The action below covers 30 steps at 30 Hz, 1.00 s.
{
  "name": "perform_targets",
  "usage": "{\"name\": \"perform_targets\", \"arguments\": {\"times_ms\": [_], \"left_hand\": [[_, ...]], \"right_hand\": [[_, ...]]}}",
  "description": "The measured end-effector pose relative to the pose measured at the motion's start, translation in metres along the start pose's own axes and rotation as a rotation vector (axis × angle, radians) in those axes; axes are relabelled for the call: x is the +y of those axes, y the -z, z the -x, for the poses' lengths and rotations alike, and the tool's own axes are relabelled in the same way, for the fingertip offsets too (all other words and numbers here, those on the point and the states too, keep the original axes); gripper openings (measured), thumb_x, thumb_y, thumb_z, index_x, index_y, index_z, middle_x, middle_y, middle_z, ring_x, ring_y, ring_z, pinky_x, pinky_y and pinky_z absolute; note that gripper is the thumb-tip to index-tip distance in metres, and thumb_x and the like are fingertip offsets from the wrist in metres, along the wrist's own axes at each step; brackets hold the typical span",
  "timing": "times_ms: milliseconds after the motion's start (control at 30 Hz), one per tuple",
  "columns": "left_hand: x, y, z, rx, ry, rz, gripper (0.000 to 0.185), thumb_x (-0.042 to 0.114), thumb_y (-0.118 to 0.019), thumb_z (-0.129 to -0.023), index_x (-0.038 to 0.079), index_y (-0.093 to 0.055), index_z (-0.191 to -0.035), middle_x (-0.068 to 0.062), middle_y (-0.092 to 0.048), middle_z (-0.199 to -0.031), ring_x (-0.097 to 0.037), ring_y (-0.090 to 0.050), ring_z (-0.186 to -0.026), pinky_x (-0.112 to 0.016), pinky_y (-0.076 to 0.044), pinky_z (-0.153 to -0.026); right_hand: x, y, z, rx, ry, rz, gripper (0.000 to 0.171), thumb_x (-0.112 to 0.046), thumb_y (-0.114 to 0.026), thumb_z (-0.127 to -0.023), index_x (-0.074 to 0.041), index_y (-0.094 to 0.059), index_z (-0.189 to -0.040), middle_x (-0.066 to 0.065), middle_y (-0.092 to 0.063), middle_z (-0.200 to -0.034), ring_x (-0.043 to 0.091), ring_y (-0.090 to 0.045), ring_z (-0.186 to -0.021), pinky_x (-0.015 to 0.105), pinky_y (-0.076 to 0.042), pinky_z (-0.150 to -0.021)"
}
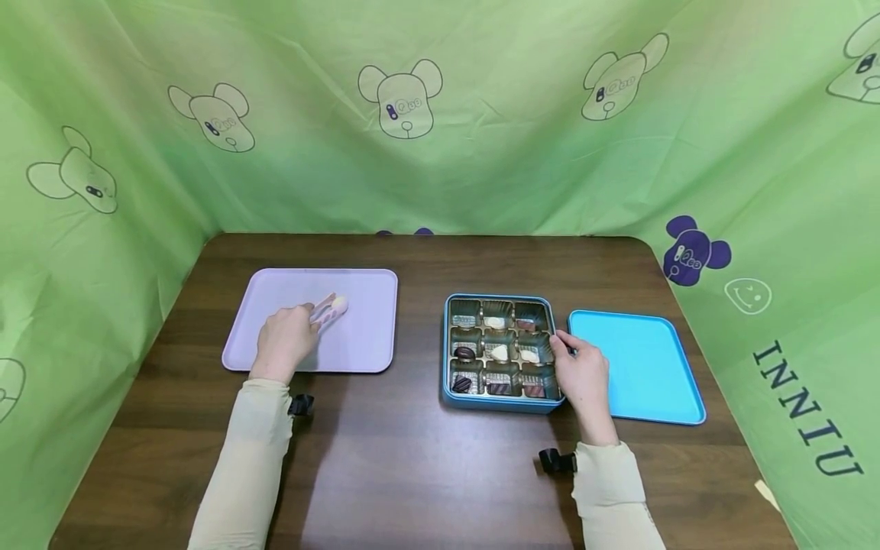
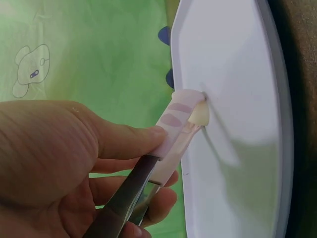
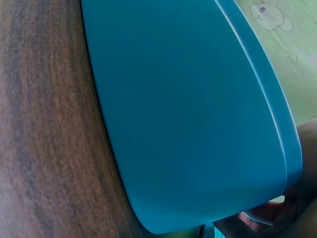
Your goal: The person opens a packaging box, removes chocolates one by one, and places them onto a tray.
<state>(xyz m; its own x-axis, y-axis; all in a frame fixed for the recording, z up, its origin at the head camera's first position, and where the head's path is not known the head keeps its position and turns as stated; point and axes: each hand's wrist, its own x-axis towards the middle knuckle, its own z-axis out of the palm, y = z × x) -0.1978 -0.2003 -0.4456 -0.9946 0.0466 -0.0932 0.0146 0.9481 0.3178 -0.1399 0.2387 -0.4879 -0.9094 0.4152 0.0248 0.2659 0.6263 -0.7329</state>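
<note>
On the left side of the brown table (image 1: 412,458), the left hand (image 1: 285,340) squeezes a pair of tongs (image 2: 166,144) with pink tips. The tips pinch a small white candy (image 2: 200,115), and the candy sits low over the purple tray (image 1: 357,344), touching it or just above it. It is on the far part of the tray, near the middle.

Over on the right, the right hand (image 1: 583,374) rests on the right edge of the blue candy box (image 1: 498,401). Its fingers curl at the box wall, so it looks like it grips the box to keep it steady, but the wrist view does not show the fingers well. The blue lid (image 1: 639,367) lies flat just to the right of the box.

What could go wrong? The candy is small and smooth. If the hand lets the tongs spring open fast, the candy may roll across the tray. If the hand squeezes too hard, the soft candy could break or pop out sideways. The candy might also stick to a pink tip and come back up with it. If the right hand lets go, a bump could slide the box and shake the other candies (image 1: 499,353) out of their little cups.
</note>
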Motion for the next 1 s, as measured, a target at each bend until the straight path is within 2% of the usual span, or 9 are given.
{"name": "perform_targets", "arguments": {"times_ms": [233,400,500,600,733,800,1000], "left_hand": [[0.001,0.006,0.004,0.075,-0.035,0.024,0.036,0.014,-0.059,-0.099,-0.002,-0.063,-0.13,-0.031,-0.068,-0.114,-0.049,-0.066,-0.088,-0.061,-0.05,-0.071],[0.015,0.014,0.004,0.167,-0.12,0.029,0.037,0.012,-0.062,-0.097,-0.004,-0.064,-0.13,-0.03,-0.069,-0.112,-0.048,-0.067,-0.09,-0.061,-0.051,-0.075],[0.031,0.02,0.002,0.223,-0.187,0.033,0.036,0.012,-0.065,-0.096,-0.004,-0.065,-0.129,-0.027,-0.07,-0.111,-0.047,-0.068,-0.091,-0.061,-0.052,-0.076],[0.048,0.025,-0.002,0.244,-0.251,0.03,0.036,0.014,-0.067,-0.096,-0.001,-0.065,-0.129,-0.024,-0.072,-0.109,-0.045,-0.069,-0.091,-0.059,-0.053,-0.075],[0.075,0.029,-0.008,0.213,-0.342,0.025,0.036,0.015,-0.068,-0.096,0.003,-0.065,-0.13,-0.019,-0.072,-0.115,-0.039,-0.07,-0.095,-0.055,-0.054,-0.079],[0.09,0.031,-0.011,0.191,-0.402,0.008,0.036,0.016,-0.068,-0.096,0.004,-0.065,-0.13,-0.017,-0.071,-0.119,-0.036,-0.07,-0.101,-0.053,-0.054,-0.086],[0.138,0.023,-0.02,0.124,-0.634,-0.119,0.037,0.016,-0.068,-0.097,0.003,-0.064,-0.131,-0.014,-0.071,-0.12,-0.031,-0.071,-0.101,-0.044,-0.055,-0.091]], "right_hand": [[0.0,0.0,0.001,-0.009,0.004,-0.003,0.038,-0.023,-0.058,-0.103,0.004,-0.066,-0.129,0.027,-0.062,-0.131,0.043,-0.056,-0.124,0.057,-0.048,-0.089],[0.0,0.001,0.003,-0.008,0.004,-0.004,0.037,-0.021,-0.059,-0.103,0.004,-0.066,-0.128,0.028,-0.061,-0.131,0.044,-0.055,-0.125,0.058,-0.047,-0.091],[0.0,0.002,0.004,-0.01,0.003,-0.006,0.037,-0.022,-0.058,-0.103,0.004,-0.066,-0.129,0.028,-0.061,-0.131,0.045,-0.056,-0.124,0.058,-0.047,-0.089],[0.001,0.002,0.005,-0.016,0.004,-0.008,0.037,-0.021,-0.058,-0.103,0.005,-0.065,-0.129,0.028,-0.061,-0.131,0.045,-0.056,-0.124,0.057,-0.047,-0.089],[0.003,0.001,0.007,-0.02,-0.006,-0.005,0.038,-0.02,-0.058,-0.103,0.006,-0.065,-0.129,0.029,-0.06,-0.132,0.045,-0.055,-0.125,0.058,-0.047,-0.09],[0.004,0.001,0.006,-0.02,-0.008,0.002,0.038,-0.021,-0.058,-0.103,0.005,-0.065,-0.129,0.028,-0.06,-0.132,0.045,-0.055,-0.125,0.058,-0.047,-0.09],[0.003,0.0,0.004,-0.007,0.013,0.007,0.037,-0.022,-0.059,-0.103,0.004,-0.066,-0.128,0.027,-0.061,-0.131,0.046,-0.055,-0.124,0.059,-0.046,-0.091]]}}
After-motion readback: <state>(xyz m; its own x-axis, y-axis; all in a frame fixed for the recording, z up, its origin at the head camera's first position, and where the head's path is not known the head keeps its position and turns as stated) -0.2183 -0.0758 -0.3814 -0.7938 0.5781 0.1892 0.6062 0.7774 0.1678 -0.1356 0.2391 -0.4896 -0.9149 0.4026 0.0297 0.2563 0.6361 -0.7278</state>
